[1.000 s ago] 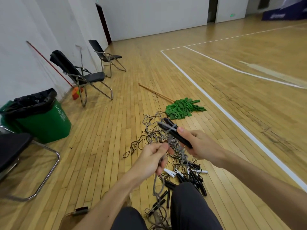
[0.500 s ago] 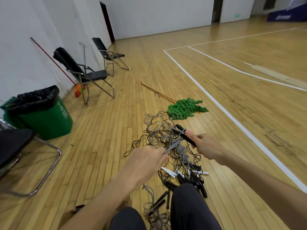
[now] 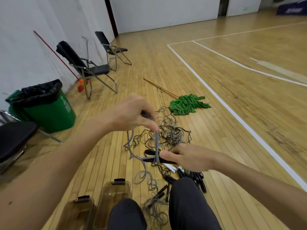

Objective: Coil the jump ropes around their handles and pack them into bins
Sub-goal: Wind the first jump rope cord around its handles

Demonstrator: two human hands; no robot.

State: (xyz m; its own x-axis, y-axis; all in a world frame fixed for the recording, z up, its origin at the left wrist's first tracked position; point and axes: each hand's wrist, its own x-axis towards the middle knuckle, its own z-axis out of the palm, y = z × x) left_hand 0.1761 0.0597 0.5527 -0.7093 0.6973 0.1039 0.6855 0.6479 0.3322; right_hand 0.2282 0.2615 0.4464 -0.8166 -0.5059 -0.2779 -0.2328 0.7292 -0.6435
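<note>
A: Clear brownish plastic: the two bins stand low on the left, beside the person's knee. What has the left hand got?

B: It pinches the grey rope between thumb and fingertips, raised so that stretch runs taut down to the handles; the slack droops to the floor in loops.

A: Soft and limp, then.

B: Seemingly light too — it should keep shape only under tension. The right hand is curled round the two black handles, held level. Those are stiff, the sensible place to grip; each turn likely needs laying snug or it slides off.

A: Further right?

B: Spare handles on the floor by the leg.
</note>
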